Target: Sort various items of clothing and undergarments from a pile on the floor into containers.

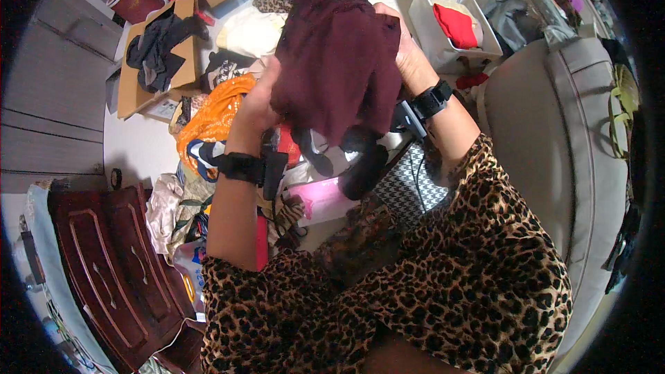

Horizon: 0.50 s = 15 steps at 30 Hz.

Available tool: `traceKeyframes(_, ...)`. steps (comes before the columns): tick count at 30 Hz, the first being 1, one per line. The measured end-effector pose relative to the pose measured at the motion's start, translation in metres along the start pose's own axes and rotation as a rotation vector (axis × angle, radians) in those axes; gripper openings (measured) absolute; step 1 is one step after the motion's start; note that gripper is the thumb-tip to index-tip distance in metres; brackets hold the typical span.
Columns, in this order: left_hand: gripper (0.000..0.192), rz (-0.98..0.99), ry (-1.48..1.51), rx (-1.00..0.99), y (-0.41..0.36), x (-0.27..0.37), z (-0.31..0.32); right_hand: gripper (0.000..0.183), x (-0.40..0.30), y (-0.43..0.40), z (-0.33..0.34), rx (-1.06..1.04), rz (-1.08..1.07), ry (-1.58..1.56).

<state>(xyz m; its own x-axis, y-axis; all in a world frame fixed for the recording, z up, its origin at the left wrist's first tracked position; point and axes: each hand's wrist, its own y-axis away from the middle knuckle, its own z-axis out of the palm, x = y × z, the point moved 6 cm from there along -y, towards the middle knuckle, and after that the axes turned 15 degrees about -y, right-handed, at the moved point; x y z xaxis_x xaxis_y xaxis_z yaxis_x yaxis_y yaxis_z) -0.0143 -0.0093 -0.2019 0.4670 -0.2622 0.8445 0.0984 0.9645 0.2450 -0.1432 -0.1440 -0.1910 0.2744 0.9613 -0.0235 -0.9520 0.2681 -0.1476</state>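
Note:
A dark maroon cloth garment [337, 67] with a lacy upper edge is held up between both hands. At its left side is my left hand [262, 93], its fingers partly hidden behind the cloth. My right hand [392, 31] grips the garment's upper right part. Below the garment lie black items [363, 166] and a pink box [322, 200]. An orange patterned cloth [218, 114] and a cream cloth [252, 31] lie in the pile beyond my left wrist.
An open cardboard box [189, 57] with dark clothes stands at the upper left. A white bin [421, 21] holding red and beige cloths is at the upper right. A grey sofa [535, 114] borders the right side; a dark red wooden cabinet [109, 270] stands at the lower left.

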Motion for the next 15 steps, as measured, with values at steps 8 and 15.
traceKeyframes(8, 0.042, 0.076, -0.056, -0.071, -0.003, 0.005, -0.014, 0.029, -0.003, 0.014, -0.008, 0.278, -0.258, 0.068)
traceKeyframes(15, 0.074, 0.291, -0.476, 0.018, -0.009, 0.016, -0.022, 0.009, 0.034, 0.024, 0.043, 0.098, -0.48, 1.526)
